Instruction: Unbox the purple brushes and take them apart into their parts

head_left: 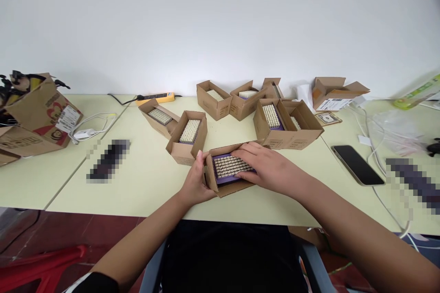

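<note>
My left hand (195,182) grips the left end of a small open cardboard box (220,188) near the table's front edge. Inside that box lies a purple-backed brush (227,165) with cream bristles facing up. My right hand (270,167) comes from the right and presses down on the brush, its fingers curled across the bristles and hiding the brush's right part. Just beyond my left hand stands a similar box with a brush (188,138). It stands close to the held box.
Several more open brush boxes (213,100) stand behind. A black phone (357,165) lies on the right, and a yellow power strip (154,98) sits at the back. A large printed carton (41,114) stands at far left. Two pixelated objects (108,160) lie on the table.
</note>
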Demonstrator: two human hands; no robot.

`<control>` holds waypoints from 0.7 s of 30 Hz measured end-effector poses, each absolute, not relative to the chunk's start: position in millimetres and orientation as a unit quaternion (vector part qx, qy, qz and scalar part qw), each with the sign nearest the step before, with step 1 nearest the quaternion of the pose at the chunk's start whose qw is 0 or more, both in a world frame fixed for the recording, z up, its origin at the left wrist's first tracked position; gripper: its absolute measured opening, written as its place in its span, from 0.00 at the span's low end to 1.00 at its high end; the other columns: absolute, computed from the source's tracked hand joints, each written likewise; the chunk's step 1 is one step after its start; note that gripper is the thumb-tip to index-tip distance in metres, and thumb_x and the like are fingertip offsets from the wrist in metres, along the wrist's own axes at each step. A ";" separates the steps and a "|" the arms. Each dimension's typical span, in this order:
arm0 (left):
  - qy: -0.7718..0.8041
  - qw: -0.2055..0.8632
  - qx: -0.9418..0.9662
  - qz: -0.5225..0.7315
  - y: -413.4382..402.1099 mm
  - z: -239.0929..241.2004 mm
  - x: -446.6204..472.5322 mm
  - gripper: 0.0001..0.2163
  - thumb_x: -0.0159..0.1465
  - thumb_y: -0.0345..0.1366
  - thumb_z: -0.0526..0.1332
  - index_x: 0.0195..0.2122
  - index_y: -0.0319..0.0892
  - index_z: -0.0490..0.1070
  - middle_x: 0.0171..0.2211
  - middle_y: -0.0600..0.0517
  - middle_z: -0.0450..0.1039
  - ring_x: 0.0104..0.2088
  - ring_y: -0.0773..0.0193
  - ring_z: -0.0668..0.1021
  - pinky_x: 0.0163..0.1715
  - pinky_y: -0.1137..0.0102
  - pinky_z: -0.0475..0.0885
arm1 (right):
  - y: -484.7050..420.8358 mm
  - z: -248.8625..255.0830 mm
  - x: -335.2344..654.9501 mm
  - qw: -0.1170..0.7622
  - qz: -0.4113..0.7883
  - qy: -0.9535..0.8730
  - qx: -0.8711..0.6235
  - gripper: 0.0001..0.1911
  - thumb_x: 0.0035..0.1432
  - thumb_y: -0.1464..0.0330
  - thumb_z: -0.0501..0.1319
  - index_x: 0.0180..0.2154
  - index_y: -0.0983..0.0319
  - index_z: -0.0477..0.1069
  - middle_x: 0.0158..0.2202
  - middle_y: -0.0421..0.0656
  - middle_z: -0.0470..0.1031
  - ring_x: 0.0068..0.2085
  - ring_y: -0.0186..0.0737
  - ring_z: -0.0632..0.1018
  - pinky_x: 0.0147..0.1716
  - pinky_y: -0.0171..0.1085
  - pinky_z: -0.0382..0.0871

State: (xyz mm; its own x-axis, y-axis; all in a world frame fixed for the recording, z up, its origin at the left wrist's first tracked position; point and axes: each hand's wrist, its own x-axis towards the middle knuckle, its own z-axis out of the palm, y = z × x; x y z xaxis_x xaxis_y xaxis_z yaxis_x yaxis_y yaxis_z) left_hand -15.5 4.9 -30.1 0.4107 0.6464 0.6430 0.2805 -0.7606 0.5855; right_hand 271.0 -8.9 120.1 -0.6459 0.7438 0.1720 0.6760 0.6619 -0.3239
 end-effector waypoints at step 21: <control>0.394 0.291 0.800 0.348 -14.3 71.1 -13.2 0.63 0.60 0.53 0.80 0.84 0.61 0.35 0.78 0.41 0.61 0.75 0.33 0.70 0.73 0.41 0.70 | -21.3 92.3 323.3 0.423 0.377 -0.708 -0.421 0.18 0.72 0.55 0.69 0.59 0.52 0.77 0.59 0.48 0.77 0.55 0.51 0.81 0.54 0.48 0.80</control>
State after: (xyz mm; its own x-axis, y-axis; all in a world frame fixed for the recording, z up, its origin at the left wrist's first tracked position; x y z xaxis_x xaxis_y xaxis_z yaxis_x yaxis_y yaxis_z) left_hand -13.2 -14.3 71.1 0.4484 0.8319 0.3269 0.4269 -0.5206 0.7394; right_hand 323.3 -21.3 92.3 -0.2880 0.9152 0.2817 0.2779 0.3614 -0.8900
